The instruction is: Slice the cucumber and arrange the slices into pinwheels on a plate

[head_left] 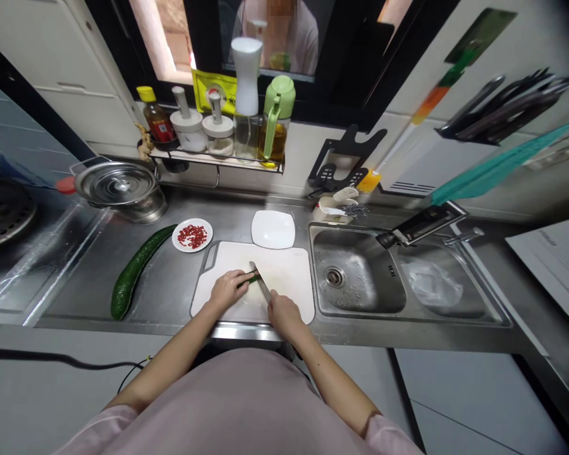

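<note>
A white cutting board (287, 268) lies on the steel counter before me. My left hand (228, 288) is on it, fingers curled over a small dark green piece (253, 278), which they hold against the board. Closed round the handle of a knife (262, 281) is my right hand (285, 313); the hand covers most of the handle. The blade points away from me and to the left, at the right end of the green piece. Whether it touches the piece is too small to tell.
Left of the board are a round plate (175, 237) of red pieces, a long green gourd (137, 272) and a lidded steel pot (146, 205). A white square plate (273, 230) sits behind it; a steel sink (360, 278) is at right. Bottles stand on a rack (218, 159) above.
</note>
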Motion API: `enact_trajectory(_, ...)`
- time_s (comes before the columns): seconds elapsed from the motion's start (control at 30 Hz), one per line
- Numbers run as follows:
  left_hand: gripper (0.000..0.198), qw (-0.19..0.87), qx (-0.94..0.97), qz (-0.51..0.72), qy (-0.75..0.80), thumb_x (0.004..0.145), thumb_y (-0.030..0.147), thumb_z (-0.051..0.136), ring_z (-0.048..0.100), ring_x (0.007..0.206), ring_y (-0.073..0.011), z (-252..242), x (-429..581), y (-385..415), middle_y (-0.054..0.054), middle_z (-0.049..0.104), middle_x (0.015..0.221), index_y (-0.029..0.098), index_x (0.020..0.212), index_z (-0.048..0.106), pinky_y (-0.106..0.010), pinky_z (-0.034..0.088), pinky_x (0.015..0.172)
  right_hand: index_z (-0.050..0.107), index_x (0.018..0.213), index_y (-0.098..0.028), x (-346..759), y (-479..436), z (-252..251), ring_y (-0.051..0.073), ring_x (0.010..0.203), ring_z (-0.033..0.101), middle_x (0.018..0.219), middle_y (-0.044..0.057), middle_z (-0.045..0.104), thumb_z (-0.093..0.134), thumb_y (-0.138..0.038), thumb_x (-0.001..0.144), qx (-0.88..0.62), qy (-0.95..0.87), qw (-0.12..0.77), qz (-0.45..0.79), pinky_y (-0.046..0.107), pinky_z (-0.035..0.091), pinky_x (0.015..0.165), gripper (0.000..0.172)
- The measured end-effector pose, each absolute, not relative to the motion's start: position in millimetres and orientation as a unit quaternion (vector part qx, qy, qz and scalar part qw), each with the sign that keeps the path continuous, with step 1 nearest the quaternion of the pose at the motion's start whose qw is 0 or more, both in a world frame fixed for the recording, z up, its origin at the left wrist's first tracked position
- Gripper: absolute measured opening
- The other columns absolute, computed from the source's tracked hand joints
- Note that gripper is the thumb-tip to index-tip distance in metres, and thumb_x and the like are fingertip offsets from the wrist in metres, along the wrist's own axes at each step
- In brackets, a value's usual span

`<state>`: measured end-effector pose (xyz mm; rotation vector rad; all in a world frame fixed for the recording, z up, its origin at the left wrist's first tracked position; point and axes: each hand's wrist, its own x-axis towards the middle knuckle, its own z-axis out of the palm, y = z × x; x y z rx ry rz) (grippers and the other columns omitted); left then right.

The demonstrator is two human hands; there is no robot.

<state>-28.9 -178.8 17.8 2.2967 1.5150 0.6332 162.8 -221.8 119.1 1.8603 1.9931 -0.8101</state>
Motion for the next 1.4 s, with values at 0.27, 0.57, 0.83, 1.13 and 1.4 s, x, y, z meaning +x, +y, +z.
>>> enact_trajectory(0.27,0.032,0.158,0.809,0.218,0.522,0.088,0.028,0.054,0.061,0.091,-0.0147,17,-30,-177,-0.001,0.068,0.103,0.032,0.117,0.068,-0.026,0.049,0.081,0.052,0.111,-0.016,166,-225,123,0.025,0.092,0.065,0.098,0.015,0.068,0.037,-0.016,0.091,0.642,0.690,0.160,-0.293,0.029,0.039,0.068,0.025)
enact_trajectory(0.57,0.031,0.173,0.806,0.222,0.521,0.088,0.028,0.054,0.062,0.091,-0.0151,20,-30,-177,-0.002,0.068,0.103,0.031,0.115,0.069,-0.027,0.050,0.082,0.052,0.113,-0.015,160,-220,119,0.025,0.094,0.064,0.099,0.015,0.068,0.037,-0.014,0.091,0.640,0.696,0.156,-0.285,0.030,0.041,0.070,0.027)
enact_trajectory(0.83,0.031,0.174,0.802,0.216,0.529,0.088,0.028,0.054,0.061,0.091,-0.0152,25,-29,-177,-0.002,0.069,0.103,0.031,0.114,0.069,-0.026,0.050,0.082,0.053,0.112,-0.015,157,-213,110,0.024,0.092,0.065,0.098,0.014,0.068,0.036,-0.016,0.092,0.636,0.704,0.143,-0.281,0.030,0.042,0.070,0.026)
enact_trajectory(1.13,0.031,0.176,0.803,0.214,0.528,0.088,0.028,0.053,0.062,0.091,-0.0152,24,-29,-176,-0.002,0.069,0.103,0.031,0.114,0.069,-0.026,0.050,0.082,0.053,0.112,-0.015,151,-208,106,0.024,0.094,0.065,0.099,0.014,0.068,0.036,-0.013,0.091,0.638,0.705,0.138,-0.278,0.029,0.043,0.071,0.027)
enact_trajectory(1.4,0.032,0.184,0.802,0.219,0.525,0.088,0.028,0.054,0.062,0.092,-0.0148,22,-30,-176,-0.002,0.069,0.103,0.032,0.115,0.069,-0.026,0.050,0.083,0.052,0.112,-0.014,146,-203,90,0.023,0.096,0.065,0.100,0.014,0.068,0.034,-0.012,0.091,0.639,0.710,0.122,-0.269,0.029,0.043,0.074,0.027)
